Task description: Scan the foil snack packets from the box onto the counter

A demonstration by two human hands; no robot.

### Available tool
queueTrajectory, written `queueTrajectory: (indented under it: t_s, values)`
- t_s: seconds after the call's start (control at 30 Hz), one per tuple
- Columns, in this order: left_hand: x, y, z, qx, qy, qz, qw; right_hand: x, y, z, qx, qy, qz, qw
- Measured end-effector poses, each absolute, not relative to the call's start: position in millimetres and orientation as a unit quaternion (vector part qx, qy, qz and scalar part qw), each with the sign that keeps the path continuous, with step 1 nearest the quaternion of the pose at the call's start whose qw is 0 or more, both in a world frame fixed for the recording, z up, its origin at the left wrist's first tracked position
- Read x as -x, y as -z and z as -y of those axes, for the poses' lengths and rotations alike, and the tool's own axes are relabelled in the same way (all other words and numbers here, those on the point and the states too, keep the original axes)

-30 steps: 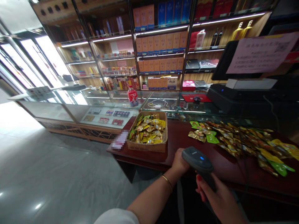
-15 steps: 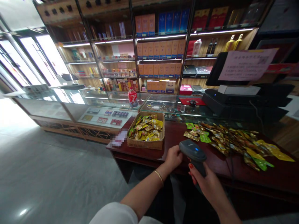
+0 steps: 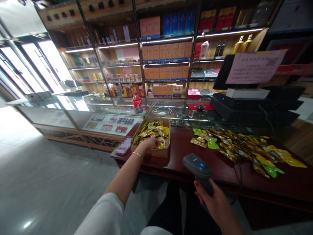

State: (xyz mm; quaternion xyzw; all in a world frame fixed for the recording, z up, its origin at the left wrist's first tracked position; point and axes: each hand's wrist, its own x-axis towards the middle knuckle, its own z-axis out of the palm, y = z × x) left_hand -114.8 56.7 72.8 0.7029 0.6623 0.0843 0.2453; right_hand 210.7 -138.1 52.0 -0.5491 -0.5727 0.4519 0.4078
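Note:
A grey handheld barcode scanner (image 3: 197,164) with a lit blue light is gripped in my right hand (image 3: 211,197). It is held over the front edge of the dark red table (image 3: 177,147). My left hand (image 3: 152,143) reaches over the near rim of a cardboard box (image 3: 151,152), fingers curled down at the small snack packets (image 3: 163,130) inside. Whatever those fingers hold is too small and covered to make out. To the right of the scanner, a spread pile of gold, yellow and green snack packets (image 3: 236,143) lies on the table.
Behind the table runs a glass display counter (image 3: 117,107) with a red-labelled bottle (image 3: 137,103) on it. A monitor with a paper notice (image 3: 254,68) stands at the right. The scanner's cord (image 3: 240,163) crosses the table. A paper (image 3: 124,146) lies left of the box.
My left hand has moved left, from beside the scanner to the packets in the box. My right hand still holds the scanner, now slightly lower and farther left in view.

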Motion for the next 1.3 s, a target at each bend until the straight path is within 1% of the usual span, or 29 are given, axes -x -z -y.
queueTrajectory:
  t_s: [0.13,0.27,0.3,0.37,0.43,0.47,0.5,0.6,0.7,0.8,0.9,1.03,1.3]
  values:
    - [107,-66,-58,-0.702,-0.087,-0.673,0.217,-208,-43,128,0.534,-0.472,0.56,0.421]
    - [113,-73,-53,-0.701,-0.13,-0.678,0.177,-203,-45,116,0.544,-0.474,0.53,0.446]
    - [114,-77,-50,-0.699,-0.173,-0.672,0.173,-203,-45,114,0.551,-0.472,0.521,0.45]
    - [110,-84,-39,-0.67,-0.337,-0.633,0.192,-204,-46,112,0.561,-0.471,0.51,0.451]
    - [94,-89,-23,-0.588,-0.53,-0.549,0.269,-207,-45,112,0.568,-0.468,0.502,0.454]
    - [81,-89,-13,-0.536,-0.596,-0.503,0.323,-210,-44,113,0.57,-0.467,0.497,0.458]
    - [64,-88,-3,-0.488,-0.628,-0.469,0.383,-213,-43,114,0.571,-0.466,0.493,0.463]
    - [8,-67,19,-0.384,-0.619,-0.428,0.535,-222,-36,117,0.571,-0.463,0.499,0.459]
    - [-35,-32,21,-0.317,-0.605,-0.416,0.6,-233,-27,117,0.558,-0.474,0.531,0.427]
    - [-53,2,6,-0.311,-0.604,-0.415,0.606,-242,-16,116,0.561,-0.473,0.547,0.402]
    - [-53,20,-9,-0.326,-0.601,-0.396,0.613,-249,-6,116,0.585,-0.459,0.548,0.383]
    - [-46,25,-16,-0.302,-0.593,-0.371,0.648,-251,6,123,0.617,-0.46,0.53,0.358]
    - [-42,26,-17,-0.283,-0.584,-0.373,0.663,-235,10,137,0.622,-0.454,0.503,0.392]
